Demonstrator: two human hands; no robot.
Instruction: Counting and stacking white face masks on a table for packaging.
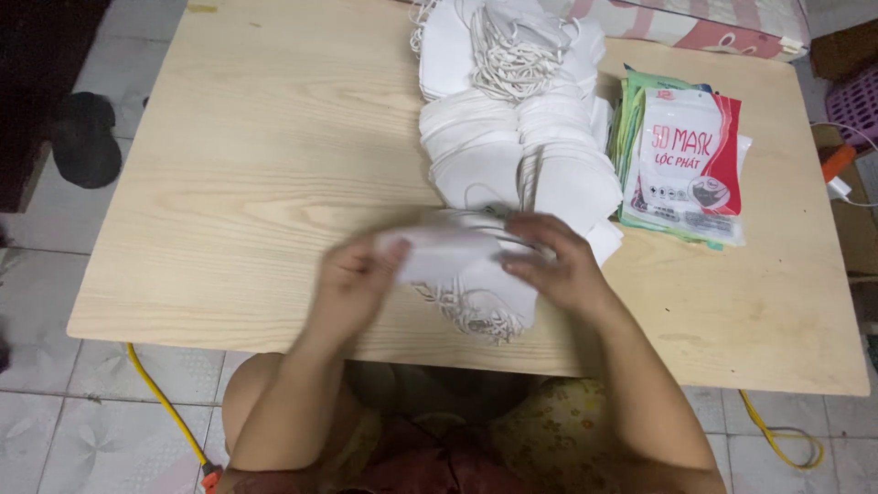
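Both hands pinch one small stack of white face masks at lower centre, just above the near table edge.

Left hand (352, 274) grips the stack (457, 261) at its left end, right hand (553, 261) fingers close on the right end; best to keep edges flush and the ear loops (476, 316) hanging free. Pale wooden table (256, 165): big mask pile (512, 119) upper centre, printed packets (686, 169) right. Tiled floor (55, 393), yellow cable (165, 402) lower left.
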